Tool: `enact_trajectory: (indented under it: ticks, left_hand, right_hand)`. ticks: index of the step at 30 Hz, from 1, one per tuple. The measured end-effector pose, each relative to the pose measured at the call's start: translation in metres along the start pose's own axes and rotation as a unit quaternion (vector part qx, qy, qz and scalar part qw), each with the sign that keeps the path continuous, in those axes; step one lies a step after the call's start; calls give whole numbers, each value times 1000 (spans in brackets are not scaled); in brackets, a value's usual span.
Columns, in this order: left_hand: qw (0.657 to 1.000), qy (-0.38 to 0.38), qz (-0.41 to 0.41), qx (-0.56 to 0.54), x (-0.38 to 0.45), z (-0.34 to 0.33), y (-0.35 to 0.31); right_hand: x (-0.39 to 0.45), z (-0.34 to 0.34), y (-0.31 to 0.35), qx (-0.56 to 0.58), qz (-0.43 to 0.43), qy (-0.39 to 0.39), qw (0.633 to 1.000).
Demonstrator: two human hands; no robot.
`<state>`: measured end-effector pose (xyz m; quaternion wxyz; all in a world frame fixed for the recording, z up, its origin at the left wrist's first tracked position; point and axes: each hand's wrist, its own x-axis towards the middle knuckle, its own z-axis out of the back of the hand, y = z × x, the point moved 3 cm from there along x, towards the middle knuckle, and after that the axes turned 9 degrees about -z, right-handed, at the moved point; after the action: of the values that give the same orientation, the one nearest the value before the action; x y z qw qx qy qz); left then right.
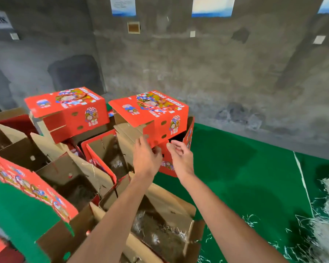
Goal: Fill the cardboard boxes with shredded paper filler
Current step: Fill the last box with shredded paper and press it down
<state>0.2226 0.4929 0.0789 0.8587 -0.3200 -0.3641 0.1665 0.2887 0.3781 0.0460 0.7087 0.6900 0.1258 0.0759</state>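
Both arms reach out to the red box (154, 118), the left hand (145, 158) pinching its bottom edge and the right hand (180, 158) loosely curled beside it, probably to pull it close for the shredded paper (327, 215).

Both hands reach for the red box (156, 118) stacked tilted on another. The left hand (145, 158) has fingers curled at its lower edge; the right hand (180, 158) hovers loosely curled beside. Shredded paper (327, 221) lies on the green mat (245, 177).
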Motion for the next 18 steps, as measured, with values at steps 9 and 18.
enact_trajectory:
  ticks: [9, 18]
  left_hand:
    - [994, 72, 80, -20, 88, -25, 58]
    - [991, 88, -93, -36, 82, -54, -48]
  right_hand:
    - [59, -10, -4, 6, -25, 5, 1000]
    - [73, 44, 18, 18, 10, 1, 1000]
